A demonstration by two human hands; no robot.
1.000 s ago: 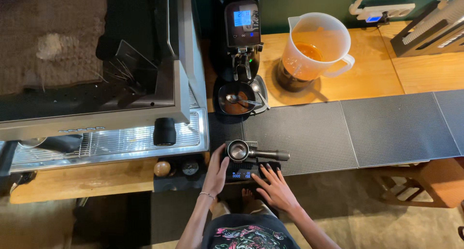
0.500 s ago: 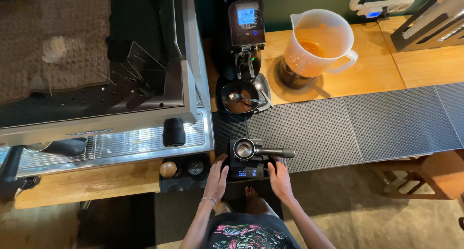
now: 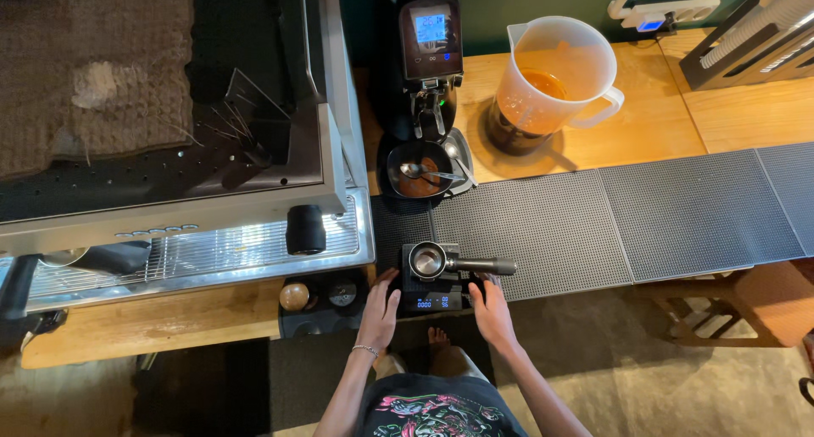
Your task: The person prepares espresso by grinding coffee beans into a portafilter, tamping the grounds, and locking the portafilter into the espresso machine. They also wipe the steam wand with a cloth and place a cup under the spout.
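Left hand: open, fingers spread, resting at the left edge of the small black scale; fingertips touch or nearly touch its side, the view being too small to settle which. Grasps nothing.

Right hand: open, flat, fingers pointing up toward the right front corner of the scale, just beside it. Grasps nothing.

Scale: sits at the near edge of the counter, on the left end of the dark ribbed mat, lit display facing the person.

Filter handle: lies on top of the scale, round metal basket to the left, dark handle pointing right and reaching past the scale's edge. Neither hand is on it.

Coffee grinder: black, upright, behind the scale, lit screen on its front. A round dish with a spoon sits at its base.

Clear plastic jug: on the wooden counter, right of the grinder, brown liquid at the bottom, handle to the right.

Coffee machine: steel, large, fills the left side; its drip grate runs along the front.

Two tampers: in a dark holder just left of the scale, near the left hand.
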